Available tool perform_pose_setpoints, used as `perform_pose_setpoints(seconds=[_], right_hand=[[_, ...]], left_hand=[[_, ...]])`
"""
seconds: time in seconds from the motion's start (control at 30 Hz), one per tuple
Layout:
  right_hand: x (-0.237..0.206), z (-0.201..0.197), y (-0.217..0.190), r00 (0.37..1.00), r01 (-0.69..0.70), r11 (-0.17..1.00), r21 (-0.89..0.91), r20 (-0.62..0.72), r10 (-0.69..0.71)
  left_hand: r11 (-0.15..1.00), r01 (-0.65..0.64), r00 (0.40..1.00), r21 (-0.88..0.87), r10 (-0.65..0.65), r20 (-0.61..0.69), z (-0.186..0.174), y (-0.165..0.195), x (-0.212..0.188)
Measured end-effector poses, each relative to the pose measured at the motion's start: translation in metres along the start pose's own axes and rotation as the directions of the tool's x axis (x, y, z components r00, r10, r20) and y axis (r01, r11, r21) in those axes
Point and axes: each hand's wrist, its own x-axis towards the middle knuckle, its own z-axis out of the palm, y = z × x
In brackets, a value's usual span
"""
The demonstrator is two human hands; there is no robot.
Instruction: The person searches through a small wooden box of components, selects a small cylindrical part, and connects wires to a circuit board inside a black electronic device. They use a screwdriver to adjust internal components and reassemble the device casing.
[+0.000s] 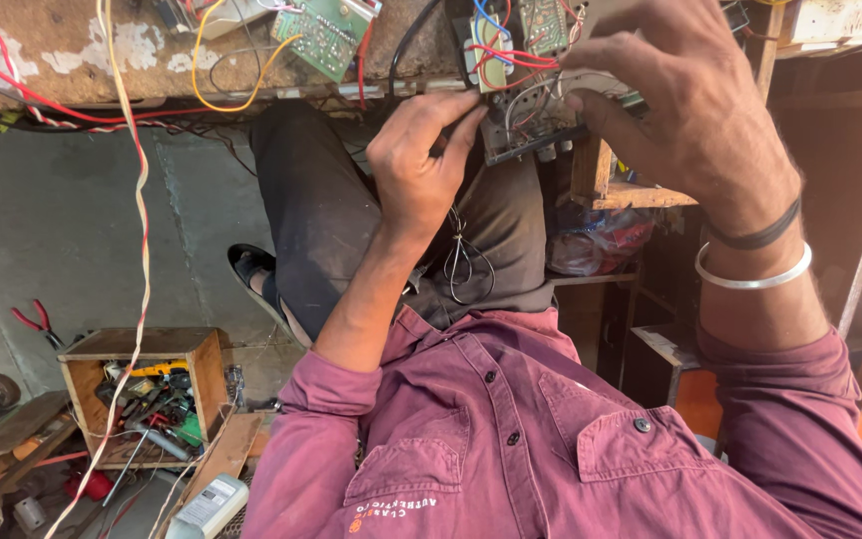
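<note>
A maroon shirt [511, 429] is filling the bottom of the view, and above it the left hand [416, 165] is pinching the lower edge of a small electronic assembly [526, 95] held up against the workbench edge [102, 70], while the right hand [680, 100] is curling over its right side, fingers seemingly gripping it, though the contact is partly hidden. The assembly is looking light but fragile, its thin red, blue and white wires [511, 55] trailing loose, so gripping the stiff frame edges, not the wires or boards, is seeming safest.
</note>
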Motion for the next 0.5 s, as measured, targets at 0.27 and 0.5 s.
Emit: perform_pose_setpoints(seconds=[0.27,0.5], right_hand=[[-0.001,0.003,0.0,0.999,0.026,0.997,-0.077,-0.026,-0.028],[0.002,0.015,0.005,0.995,-0.099,0.995,-0.005,-0.028,0.099]], left_hand=[[0.957,0.235,0.965,-0.169,-0.25,-0.078,0.015,0.0,-0.015],[0.546,0.611,0.747,-0.573,-0.636,0.191,0.039,-0.027,-0.021]])
